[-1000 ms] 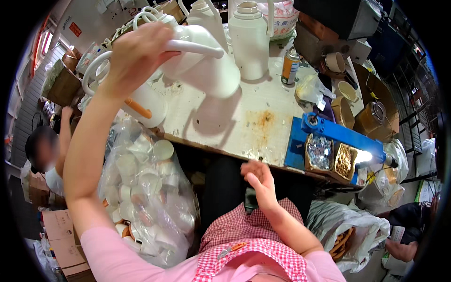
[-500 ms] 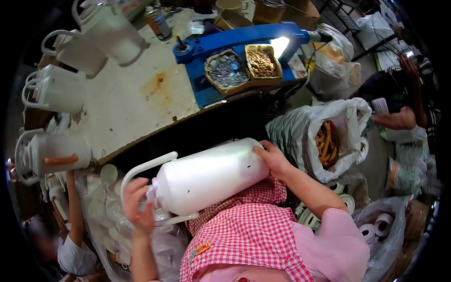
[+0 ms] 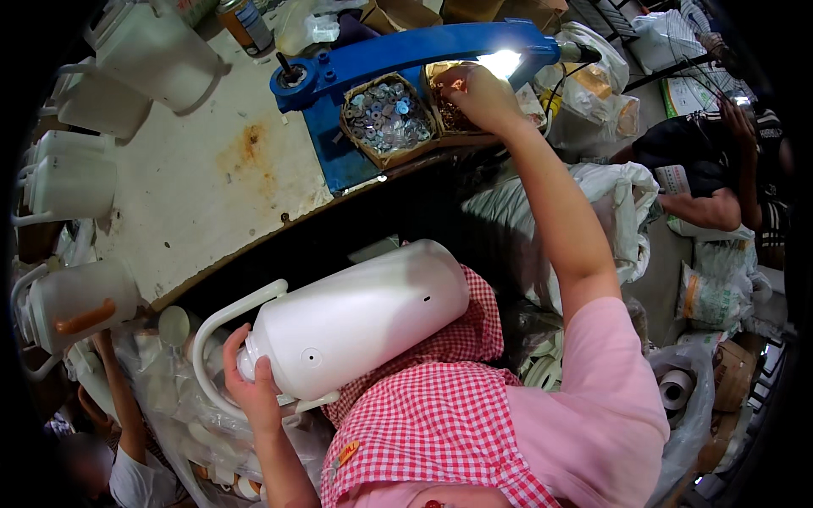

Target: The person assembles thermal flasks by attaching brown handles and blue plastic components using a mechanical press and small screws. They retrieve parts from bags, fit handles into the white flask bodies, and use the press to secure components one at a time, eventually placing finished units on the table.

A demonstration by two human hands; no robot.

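A white plastic jug body (image 3: 356,317) with a curved handle lies on its side across my lap, over a red-checked apron (image 3: 432,406). My left hand (image 3: 252,383) grips its neck end, near the handle. My right hand (image 3: 478,93) reaches up into a cardboard tray of small brown parts (image 3: 453,114) on the blue press (image 3: 406,51), fingers curled down into the parts; whether it holds any is hidden. Beside it sits a tray of grey washers (image 3: 388,118).
Several white jugs (image 3: 72,182) stand along the left of the stained white table (image 3: 203,195). A bright lamp (image 3: 500,61) shines by the press. Bags of parts (image 3: 610,220) lie right. One person sits at the right (image 3: 720,178), another at the lower left (image 3: 110,423).
My left hand took the jug from the table and brought it down onto my lap. My right hand let go of the jug's base and reached up to the tray of brown parts.
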